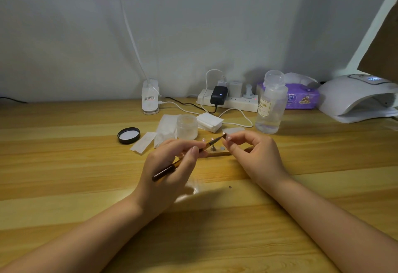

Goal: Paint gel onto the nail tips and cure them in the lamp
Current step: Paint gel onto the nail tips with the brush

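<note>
Both forearms reach in over the striped light-wood tabletop (64, 165). The left hand (172, 165) curls in a pen grip round a slim dark-handled gel brush (183, 162), bristles pointing up and right. The right hand (254, 154) pinches a small pale nail tip (226, 137) at its fingertips, and the brush tip meets it there. Far right of the grip sits the white domed curing lamp (355, 100). Behind it stands a clear liquid bottle (270, 109); to the left, a frosted glass jar (187, 126) and its black round lid (128, 135).
</note>
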Action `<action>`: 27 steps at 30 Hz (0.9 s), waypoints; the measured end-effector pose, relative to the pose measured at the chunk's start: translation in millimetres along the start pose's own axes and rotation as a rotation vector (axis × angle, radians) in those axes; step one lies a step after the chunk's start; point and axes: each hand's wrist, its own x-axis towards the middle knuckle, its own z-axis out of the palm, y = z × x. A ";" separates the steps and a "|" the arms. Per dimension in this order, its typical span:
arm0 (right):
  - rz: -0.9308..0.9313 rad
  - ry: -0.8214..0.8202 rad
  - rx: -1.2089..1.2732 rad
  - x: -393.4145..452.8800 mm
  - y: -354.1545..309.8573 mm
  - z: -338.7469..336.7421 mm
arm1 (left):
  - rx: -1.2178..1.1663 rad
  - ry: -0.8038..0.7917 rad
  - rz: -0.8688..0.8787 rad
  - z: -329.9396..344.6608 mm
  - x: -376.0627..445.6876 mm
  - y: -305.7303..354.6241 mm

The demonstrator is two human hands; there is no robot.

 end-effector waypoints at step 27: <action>-0.003 0.015 -0.028 -1.0 -3.1 -0.7 | -0.013 -0.026 -0.002 2.4 -2.0 1.4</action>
